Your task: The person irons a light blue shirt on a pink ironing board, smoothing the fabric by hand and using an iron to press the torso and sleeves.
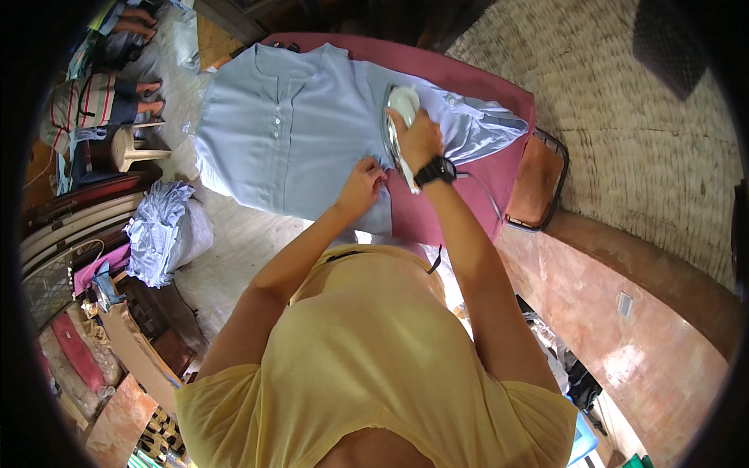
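A light blue shirt [253, 152] with a buttoned placket lies spread over a maroon-covered ironing board [476, 187]. My right hand [420, 139], with a black watch at the wrist, is wrapped round the handle of a white clothes iron [404, 101]. The iron rests on the shirt near where the sleeve joins the body; the sleeve stretches off to the right, creased toward its end. My left hand [363, 186] is at the near edge of the shirt, its fingers curled and closed on the fabric just left of the iron.
The iron's cord [485, 195] trails over the board's right part. A metal-framed rest [540, 179] juts from the board's right end. Left on the floor stands a pile of light blue garments [165, 234]. Beyond it are a plastic stool [136, 150] and other people [94, 101].
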### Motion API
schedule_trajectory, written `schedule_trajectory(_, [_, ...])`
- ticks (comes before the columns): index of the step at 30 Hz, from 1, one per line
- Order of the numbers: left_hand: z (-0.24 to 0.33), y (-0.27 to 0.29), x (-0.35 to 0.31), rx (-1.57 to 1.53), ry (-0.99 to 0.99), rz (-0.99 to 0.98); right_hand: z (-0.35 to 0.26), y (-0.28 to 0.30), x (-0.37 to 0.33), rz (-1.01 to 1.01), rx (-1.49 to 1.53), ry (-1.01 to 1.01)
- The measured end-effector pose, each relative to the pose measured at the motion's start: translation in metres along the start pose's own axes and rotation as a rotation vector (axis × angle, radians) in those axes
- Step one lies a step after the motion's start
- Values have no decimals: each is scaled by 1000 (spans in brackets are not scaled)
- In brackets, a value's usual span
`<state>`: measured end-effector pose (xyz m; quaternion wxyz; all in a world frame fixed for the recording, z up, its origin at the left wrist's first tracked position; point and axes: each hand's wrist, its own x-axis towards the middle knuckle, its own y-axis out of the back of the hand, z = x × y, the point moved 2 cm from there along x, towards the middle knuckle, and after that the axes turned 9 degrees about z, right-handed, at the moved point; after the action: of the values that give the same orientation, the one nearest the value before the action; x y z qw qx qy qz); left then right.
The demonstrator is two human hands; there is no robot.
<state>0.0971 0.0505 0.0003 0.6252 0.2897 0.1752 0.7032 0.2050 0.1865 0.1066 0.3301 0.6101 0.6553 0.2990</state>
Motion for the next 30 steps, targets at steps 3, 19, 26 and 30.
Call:
schedule_trajectory(3, [15,17,3,-79,74,84,30,6,-37,36,10,197])
schedule_trajectory(19, [-87,82,249,679,-42,-101,0,5,-17,-64,-76,218])
schedule_trajectory(26, [-112,92,269,335,146,-47,-49,-24,41,-5,9,165])
schedule_trajectory(30, [-149,96,280,51,130,17,-61,-23,42,-30,-4,100])
